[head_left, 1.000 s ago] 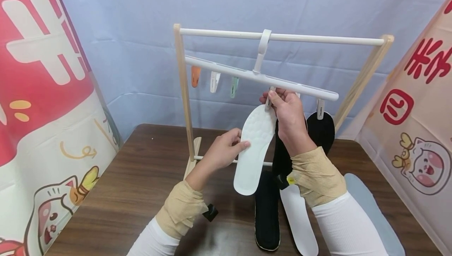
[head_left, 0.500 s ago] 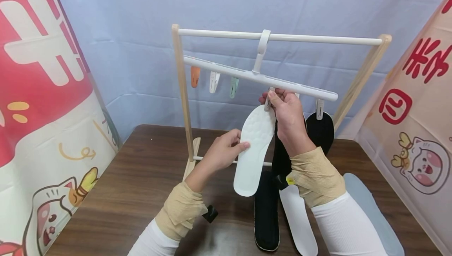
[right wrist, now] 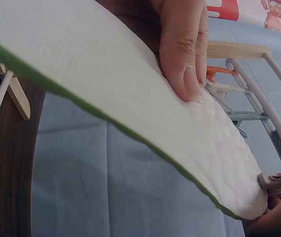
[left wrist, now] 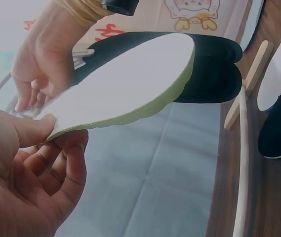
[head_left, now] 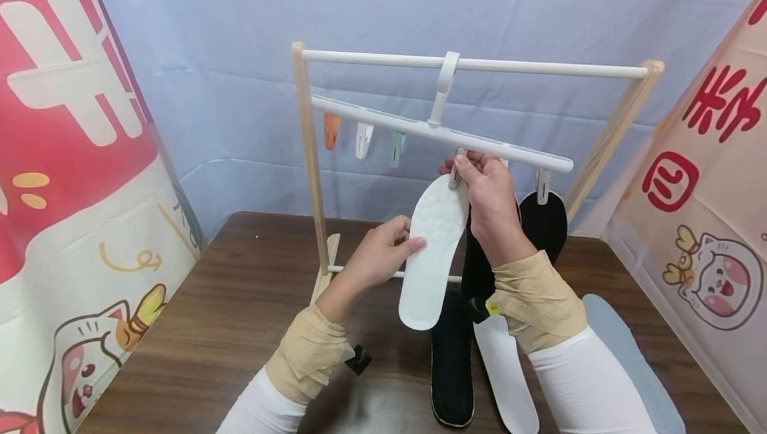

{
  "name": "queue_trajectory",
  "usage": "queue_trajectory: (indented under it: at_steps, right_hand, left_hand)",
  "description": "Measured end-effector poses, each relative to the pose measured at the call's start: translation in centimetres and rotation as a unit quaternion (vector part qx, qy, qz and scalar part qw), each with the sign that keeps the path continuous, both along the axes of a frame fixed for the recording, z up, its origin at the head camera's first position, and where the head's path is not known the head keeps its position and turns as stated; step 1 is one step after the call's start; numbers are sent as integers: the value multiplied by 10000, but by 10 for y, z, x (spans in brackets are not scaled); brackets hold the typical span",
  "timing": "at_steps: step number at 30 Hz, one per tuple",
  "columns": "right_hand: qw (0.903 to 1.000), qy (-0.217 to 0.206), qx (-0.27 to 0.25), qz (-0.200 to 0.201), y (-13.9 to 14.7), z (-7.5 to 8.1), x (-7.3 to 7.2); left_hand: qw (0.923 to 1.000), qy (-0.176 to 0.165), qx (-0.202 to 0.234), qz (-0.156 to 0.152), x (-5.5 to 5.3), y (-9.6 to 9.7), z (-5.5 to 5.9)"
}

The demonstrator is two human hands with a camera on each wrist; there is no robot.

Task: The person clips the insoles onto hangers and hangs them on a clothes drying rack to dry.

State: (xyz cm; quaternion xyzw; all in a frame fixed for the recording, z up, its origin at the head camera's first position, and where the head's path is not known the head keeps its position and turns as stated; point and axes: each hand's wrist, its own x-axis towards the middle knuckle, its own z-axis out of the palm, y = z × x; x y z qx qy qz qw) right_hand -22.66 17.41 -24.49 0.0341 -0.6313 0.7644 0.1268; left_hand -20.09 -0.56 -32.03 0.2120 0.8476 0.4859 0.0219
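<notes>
A white insole (head_left: 433, 254) with a green edge hangs tilted below the white clip hanger (head_left: 383, 117). My left hand (head_left: 383, 251) pinches its left edge between thumb and fingers. At the upper end, my right hand (head_left: 491, 191) pinches a grey clothespin (head_left: 455, 171) that overlaps the insole's tip; in the right wrist view this clothespin (right wrist: 272, 180) sits over the insole's end. Behind my right hand hang black insoles, one (head_left: 544, 224) under a grey clip (head_left: 542, 186) and the other (head_left: 477, 261) partly hidden by my arm.
Orange (head_left: 331, 131), white (head_left: 363, 140) and green (head_left: 398, 148) clips dangle on the hanger's left half. A wooden rack (head_left: 309, 154) carries the hanger. On the table (head_left: 198, 327) lie a black insole (head_left: 452, 367), a white insole (head_left: 506, 374) and a grey-blue insole (head_left: 632, 354).
Both hands keep their grips. The white insole's lower end has shifted very slightly up and to the right, with the left hand; little else differs.
</notes>
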Motion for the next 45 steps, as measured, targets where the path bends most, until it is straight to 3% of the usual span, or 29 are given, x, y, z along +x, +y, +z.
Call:
queue_trajectory:
  at_steps: [16, 30, 45]
  right_hand:
    - [9997, -23, 257, -11, 1, -1, 1]
    - [9999, 4, 134, 42, 4, -8, 0]
    - [9904, -585, 1224, -272, 13, -13, 7]
  left_hand:
    - [9999, -71, 90, -8, -1, 1, 2]
    - [9999, -149, 54, -29, -5, 0, -1]
    - [9996, -260, 3, -130, -4, 1, -4]
